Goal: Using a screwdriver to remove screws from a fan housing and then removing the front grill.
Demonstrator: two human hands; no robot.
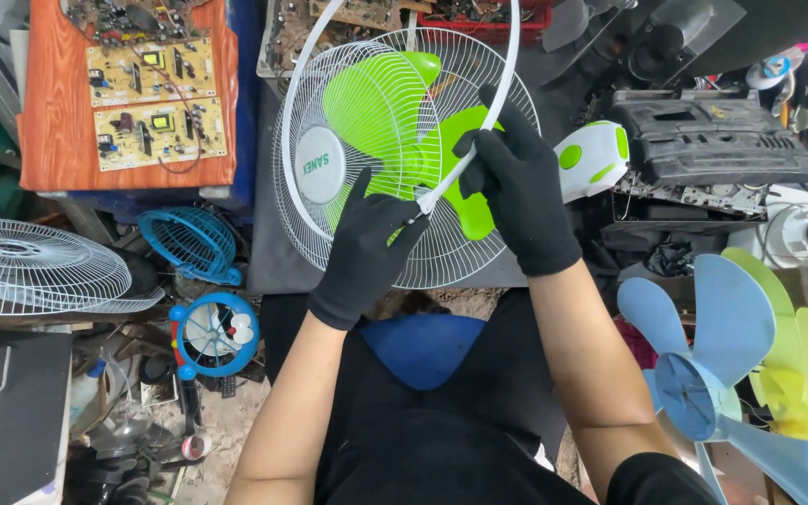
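A fan head with a white wire front grille [348,112] and bright green blades [371,103] lies in front of me on a dark surface. A white plastic rim ring [303,56] loops around the grille's edge. My left hand [364,248], in a black glove, presses on the grille's lower edge where the ring's ends meet. My right hand [519,187], also gloved in black, grips the ring's right strand just above that joint. The fan's white and green motor housing [591,159] sticks out to the right.
A white grille [35,266] lies at far left, with a small blue grille [189,243] and a small blue fan [212,335] beside it. Circuit boards [147,103] rest on an orange board. Blue and yellow blades [741,360] stand at right. A black casing [713,140] sits behind.
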